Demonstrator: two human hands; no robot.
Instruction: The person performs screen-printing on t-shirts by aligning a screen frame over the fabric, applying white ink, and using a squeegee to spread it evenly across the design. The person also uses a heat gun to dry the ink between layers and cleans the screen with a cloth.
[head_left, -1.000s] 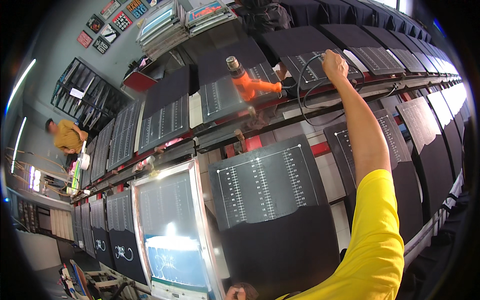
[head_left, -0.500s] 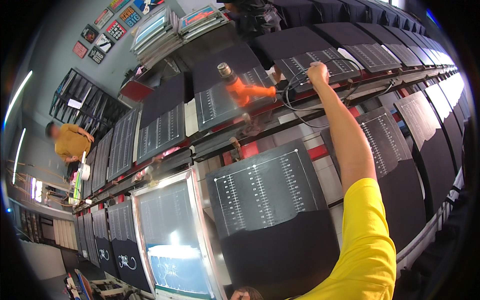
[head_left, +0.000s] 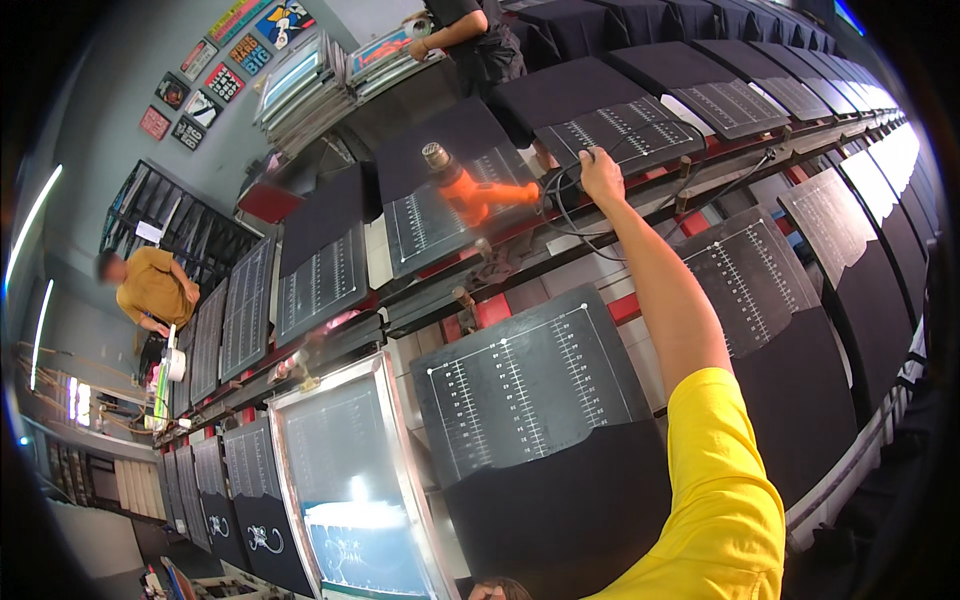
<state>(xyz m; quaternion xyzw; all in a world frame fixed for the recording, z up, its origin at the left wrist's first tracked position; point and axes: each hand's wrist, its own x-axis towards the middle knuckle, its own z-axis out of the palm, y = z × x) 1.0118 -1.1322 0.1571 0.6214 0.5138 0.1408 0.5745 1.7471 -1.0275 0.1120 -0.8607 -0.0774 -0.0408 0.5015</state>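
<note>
Stretched out ahead, my right hand (head_left: 602,178) is closed around a looped black cable (head_left: 563,215). The cable runs left to the handle of an orange heat gun (head_left: 478,193), whose metal nozzle points up and left. The heat gun overlaps a dark printing board with white ruler marks; I cannot tell whether it rests there. At the bottom edge, a small part of what seems to be my left hand (head_left: 487,592) shows, its fingers mostly hidden. Close by lies a black cloth (head_left: 560,500) over the lower half of a ruled board (head_left: 530,380).
A framed printing screen (head_left: 392,440) with blue ink stands left of the near board. Rows of boards with black cloths flank a metal rail (head_left: 420,305). A person in dark clothes (head_left: 470,40) stands beyond, and another in a mustard shirt (head_left: 155,285) at far left. Frames are stacked (head_left: 305,85) behind.
My right hand has shifted left and slightly down with the cable, whose loops are drawn closer together. The heat gun sits slightly lower and further left in view. The person in dark clothes shows more.
</note>
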